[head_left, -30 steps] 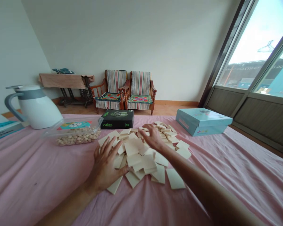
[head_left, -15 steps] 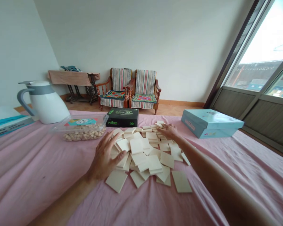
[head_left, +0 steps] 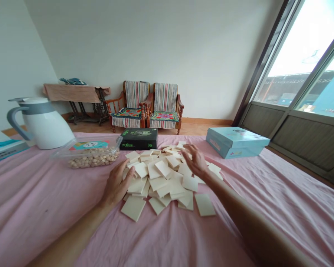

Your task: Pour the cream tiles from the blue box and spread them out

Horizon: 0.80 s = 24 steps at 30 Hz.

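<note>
A heap of flat, cream-coloured wooden tiles (head_left: pixel 161 178) lies loosely scattered on a pink bedsheet (head_left: pixel 44 200). My left hand (head_left: pixel 117 185) rests at the heap's left edge, fingers spread, its fingertips against the nearest tiles. My right hand (head_left: pixel 196 161) is over the heap's far right side with its fingers apart and curved, touching the tiles or just above them. Neither hand holds a tile. Some tiles are hidden under others and beneath my right hand.
A transparent plastic box of pale round nuts (head_left: pixel 90 158) and a black box (head_left: pixel 139 139) stand beyond the heap. A light blue box (head_left: pixel 235 142) sits to the right, a white jug (head_left: pixel 41 126) to the left. Wooden armchairs (head_left: pixel 144 105) stand further off.
The tiles have shifted into a tighter heap. My left hand has moved left to the heap's edge, and my right hand has lifted slightly with its fingers more raised.
</note>
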Motion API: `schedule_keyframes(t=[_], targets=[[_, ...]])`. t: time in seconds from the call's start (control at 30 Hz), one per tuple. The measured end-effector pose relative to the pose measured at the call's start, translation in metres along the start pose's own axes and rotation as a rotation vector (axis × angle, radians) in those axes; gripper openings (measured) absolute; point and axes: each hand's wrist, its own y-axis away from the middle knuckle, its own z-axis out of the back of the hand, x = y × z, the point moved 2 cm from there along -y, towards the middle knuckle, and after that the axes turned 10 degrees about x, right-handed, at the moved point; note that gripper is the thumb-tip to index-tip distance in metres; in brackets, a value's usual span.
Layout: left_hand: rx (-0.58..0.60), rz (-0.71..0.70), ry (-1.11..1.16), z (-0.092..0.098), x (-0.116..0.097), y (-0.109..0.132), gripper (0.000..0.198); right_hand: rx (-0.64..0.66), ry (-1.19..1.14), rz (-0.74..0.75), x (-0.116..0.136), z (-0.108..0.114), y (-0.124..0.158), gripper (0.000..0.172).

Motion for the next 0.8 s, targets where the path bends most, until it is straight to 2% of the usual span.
schedule_keyframes(t=[0.07,0.17,0.23,0.33,0.47,0.6,0.7,0.8], targets=[[-0.018,0.008,0.044,0.0,0.001,0.0,0.063,-0.07,0.08,-0.173,-0.048,0.021,0.003,0.051],[-0.026,0.056,0.101,0.0,0.004,0.0,0.063,-0.064,0.093,-0.255,-0.107,0.044,0.018,0.058],[-0.017,0.113,0.125,0.0,0.006,0.002,0.066,-0.032,0.084,-0.265,-0.133,0.053,0.031,0.059],[-0.004,0.153,0.132,0.002,0.008,0.005,0.069,0.039,0.066,-0.245,-0.154,0.06,0.048,0.054],[0.001,0.164,0.112,0.003,0.008,0.008,0.07,0.104,0.065,-0.211,-0.17,0.066,0.056,0.049],[-0.008,0.127,0.1,0.002,0.004,0.009,0.066,0.089,0.12,-0.174,-0.177,0.065,0.052,0.049],[0.022,0.046,0.087,0.0,-0.001,0.009,0.058,0.065,0.155,-0.115,-0.16,0.05,0.046,0.047],[0.053,-0.033,0.083,0.0,-0.005,0.009,0.051,0.163,0.172,0.007,-0.12,0.025,0.042,0.048]])
